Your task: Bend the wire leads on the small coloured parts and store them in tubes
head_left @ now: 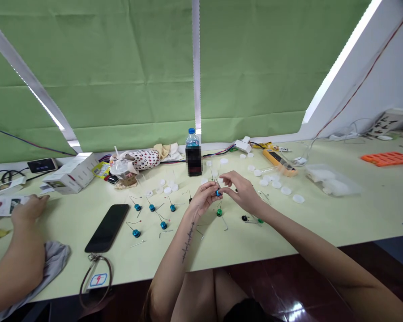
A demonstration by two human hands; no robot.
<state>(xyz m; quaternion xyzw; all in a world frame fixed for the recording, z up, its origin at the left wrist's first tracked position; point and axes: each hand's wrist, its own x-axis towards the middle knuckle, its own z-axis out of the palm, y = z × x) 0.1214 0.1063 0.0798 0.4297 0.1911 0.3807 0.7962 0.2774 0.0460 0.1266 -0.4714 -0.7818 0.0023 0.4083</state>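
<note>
My left hand (203, 197) and my right hand (241, 189) meet above the pale green table (289, 223), both pinching one small blue bead on a wire pin (217, 192). A green bead on a pin (219, 213) lies just below them. Several blue bead pins (152, 207) lie in a loose group to the left, and a black bead (244, 218) and another green one (260, 220) lie under my right wrist. White round caps (276, 184) are scattered behind my hands.
A black phone (107, 227) and a key ring with a tag (97, 275) lie left of me. A water bottle (193, 153), white boxes (74, 172), a yellow meter (278, 161) and an orange tray (387, 158) stand along the back. Another person's arm (18, 250) rests at the far left.
</note>
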